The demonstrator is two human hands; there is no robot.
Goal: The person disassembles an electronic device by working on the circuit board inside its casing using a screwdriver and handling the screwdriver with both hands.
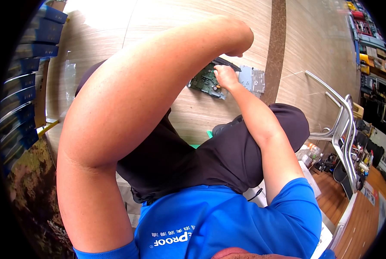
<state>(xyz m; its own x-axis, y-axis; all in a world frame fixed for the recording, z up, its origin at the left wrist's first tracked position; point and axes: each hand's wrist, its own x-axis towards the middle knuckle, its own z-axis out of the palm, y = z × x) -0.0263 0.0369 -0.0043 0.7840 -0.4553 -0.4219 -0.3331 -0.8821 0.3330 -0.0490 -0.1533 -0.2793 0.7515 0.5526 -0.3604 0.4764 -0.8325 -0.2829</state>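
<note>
A green circuit board (206,82) in a dark-edged frame lies on the floor beyond my legs. Close to it, my right hand (226,77) has its fingers curled at the board's right side, gripping it there. Raised high across the view, my left arm hides part of the board's upper left. At its end, my left hand (240,41) is bent down above the board's far edge; its fingers are out of sight, and whatever it holds does not show. Grey metal plates (251,80) with cut-outs lie just right of the board.
A chair frame of bent metal tubes (342,108) stands at the right. Stacked blue boxes (29,86) line the left side. Shelves with tools and parts (370,56) are far right. A dark strip (276,43) crosses the pale floor. Small green pieces (195,146) lie near my legs.
</note>
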